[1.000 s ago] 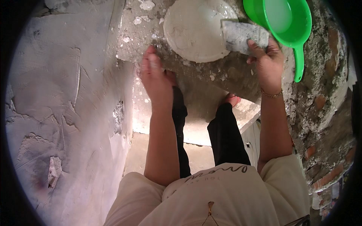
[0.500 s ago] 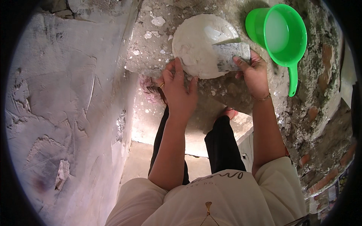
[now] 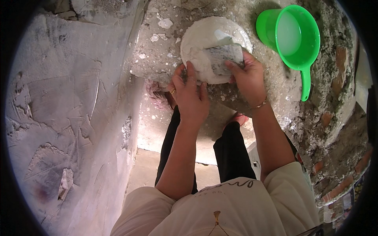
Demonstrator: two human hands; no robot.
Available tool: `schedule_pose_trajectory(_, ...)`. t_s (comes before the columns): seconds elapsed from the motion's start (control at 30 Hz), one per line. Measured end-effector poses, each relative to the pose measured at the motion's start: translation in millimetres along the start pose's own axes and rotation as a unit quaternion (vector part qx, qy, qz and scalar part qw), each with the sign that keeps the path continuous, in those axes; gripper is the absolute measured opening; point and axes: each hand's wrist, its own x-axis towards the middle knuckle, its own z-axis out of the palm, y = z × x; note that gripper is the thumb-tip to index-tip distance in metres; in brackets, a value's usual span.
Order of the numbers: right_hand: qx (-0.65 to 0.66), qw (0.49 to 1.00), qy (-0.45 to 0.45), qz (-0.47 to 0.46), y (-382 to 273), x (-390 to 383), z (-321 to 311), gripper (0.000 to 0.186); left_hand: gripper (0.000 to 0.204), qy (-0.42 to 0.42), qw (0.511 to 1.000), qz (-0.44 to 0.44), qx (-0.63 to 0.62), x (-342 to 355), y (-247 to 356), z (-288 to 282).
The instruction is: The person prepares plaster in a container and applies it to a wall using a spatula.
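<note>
A round, shallow white dish (image 3: pixel 241 38) lies on the ledge with wet, pale plaster (image 3: pixel 197 45) spread in it. My right hand (image 3: pixel 249 76) grips a flat, plaster-smeared scraper (image 3: pixel 225 58), thumb on top, and its blade rests in the plaster on the dish's right half. My left hand (image 3: pixel 189 94) is at the near left rim, fingers closed on the dish's edge with the fingertips over the plaster. The underside of the dish is hidden.
A green dipper (image 3: pixel 263 27) holding cloudy whitish liquid stands right of the dish, handle toward me. Dried plaster chips (image 3: pixel 165 23) litter the rough ledge (image 3: pixel 157 55). A plastered wall (image 3: pixel 67 110) rises at the left, crumbling brickwork (image 3: pixel 334 129) at the right. A pinkish cloth (image 3: pixel 156 96) lies below.
My right hand has moved left with the scraper, drawing its blade further into the plaster. The left hand has stayed at the dish's rim with only a slight shift.
</note>
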Motion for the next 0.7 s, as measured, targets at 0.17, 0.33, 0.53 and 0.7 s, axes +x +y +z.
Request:
schedule_pose_trajectory(0.17,0.029,0.999,-0.004,0.027,-11,6,8,0.03,0.063,-0.008,1.0,-0.02,-0.001,-1,5,3)
schedule_pose_trajectory(0.33,0.072,0.993,-0.051,0.084,-19,11,1,0.026,0.065,-0.02,0.999,-0.006,0.041,-4,7,6)
schedule_pose_trajectory(0.53,0.134,0.98,-0.06,0.134,-20,9,-5,0.03,0.071,-0.029,0.999,-0.004,-0.011,-4,18,9)
schedule_pose_trajectory(0.7,0.234,0.95,-0.075,0.191,-17,5,-20,0.033,0.071,0.02,0.996,0.054,-0.074,-1,17,7)
